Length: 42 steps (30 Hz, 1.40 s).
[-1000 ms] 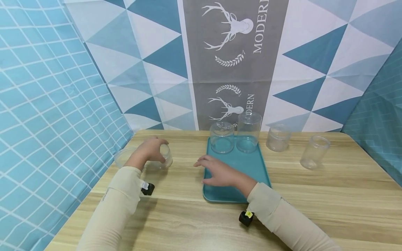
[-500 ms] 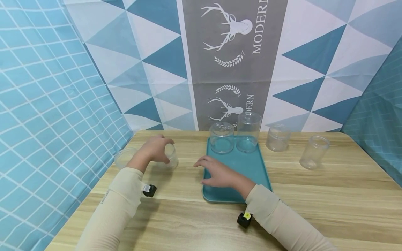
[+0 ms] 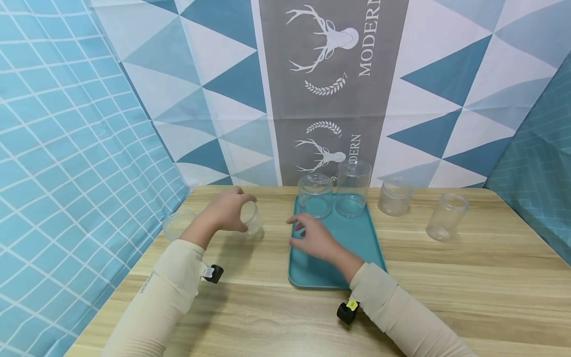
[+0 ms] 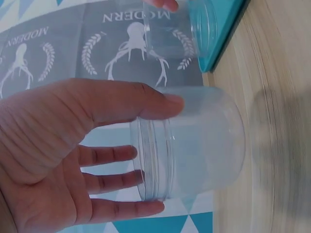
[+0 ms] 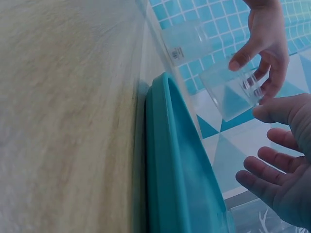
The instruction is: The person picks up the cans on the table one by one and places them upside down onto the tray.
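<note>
Now the left hand [image 3: 225,210] has shifted rightward and brought a clear jar [image 4: 204,145] a little closer to the teal tray [image 3: 350,238], while the right hand [image 3: 314,238] has drawn slightly further over the tray's left edge. The carry therefore looks to be under way but unfinished: the jar appears to hang above the wooden table [image 3: 263,317], between the tray and the clear tub [image 3: 178,224] at the far left, set down on neither. The left thumb lies along one side of the jar and the fingers along the other, pinching it near its ridged neck, with the mouth up towards the palm and the rounded base down. The right hand grips nothing; its fingers are spread and lightly bent in the air, apart from the jar. As for the containers, a shorter jar [image 3: 315,193] and a taller jar [image 3: 353,183] stand side by side at the tray's far end, just as they did a moment ago. On the table to the right of the tray are a squat jar [image 3: 395,197] and a slim jar [image 3: 447,216]. Nothing can be made out inside the carried jar; the squat one looks hazy low down, and whether that is plastic or contents I cannot tell.
</note>
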Motion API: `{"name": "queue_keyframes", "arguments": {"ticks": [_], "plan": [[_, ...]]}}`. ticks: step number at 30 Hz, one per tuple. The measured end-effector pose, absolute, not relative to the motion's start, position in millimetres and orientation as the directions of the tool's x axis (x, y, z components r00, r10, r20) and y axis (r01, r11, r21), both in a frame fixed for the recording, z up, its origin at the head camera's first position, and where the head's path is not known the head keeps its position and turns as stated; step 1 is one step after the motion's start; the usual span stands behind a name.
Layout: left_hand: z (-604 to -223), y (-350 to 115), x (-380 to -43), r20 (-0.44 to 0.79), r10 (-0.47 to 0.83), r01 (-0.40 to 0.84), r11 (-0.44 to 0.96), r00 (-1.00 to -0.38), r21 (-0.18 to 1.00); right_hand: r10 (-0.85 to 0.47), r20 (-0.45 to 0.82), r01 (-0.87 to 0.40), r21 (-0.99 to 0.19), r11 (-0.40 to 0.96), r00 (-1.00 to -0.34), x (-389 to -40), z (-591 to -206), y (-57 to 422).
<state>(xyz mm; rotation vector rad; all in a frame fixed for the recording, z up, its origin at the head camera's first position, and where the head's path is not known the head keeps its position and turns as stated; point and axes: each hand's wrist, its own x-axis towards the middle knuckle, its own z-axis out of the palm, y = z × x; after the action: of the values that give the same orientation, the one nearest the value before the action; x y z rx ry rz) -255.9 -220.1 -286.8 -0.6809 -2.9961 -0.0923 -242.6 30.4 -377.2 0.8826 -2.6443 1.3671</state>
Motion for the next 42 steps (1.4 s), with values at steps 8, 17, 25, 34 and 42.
{"name": "queue_keyframes", "arguments": {"ticks": [8,17,25,34,42], "plan": [[-286,-213,-252,0.128,0.494,0.505,0.861,-0.86,0.068,-0.426,0.231,-0.395,-0.849,0.351,-0.875,-248,-380,35],[-284,-204,-243,0.21,0.551,0.577,0.811,-0.808,0.095,-0.369,0.15,-0.244,-0.944,0.224,-0.917,-251,-381,38],[-283,-198,-236,0.26,0.609,0.648,0.755,-0.749,0.099,-0.359,0.042,-0.049,-0.999,0.011,-0.933,-253,-377,38],[-282,-190,-232,0.313,0.646,0.7,0.707,-0.696,0.097,-0.376,-0.07,0.143,-0.975,-0.171,-0.924,-256,-376,43],[-283,-182,-226,0.356,0.671,0.742,0.661,-0.65,0.11,-0.397,-0.146,0.28,-0.911,-0.303,-0.906,-256,-376,46]]}}
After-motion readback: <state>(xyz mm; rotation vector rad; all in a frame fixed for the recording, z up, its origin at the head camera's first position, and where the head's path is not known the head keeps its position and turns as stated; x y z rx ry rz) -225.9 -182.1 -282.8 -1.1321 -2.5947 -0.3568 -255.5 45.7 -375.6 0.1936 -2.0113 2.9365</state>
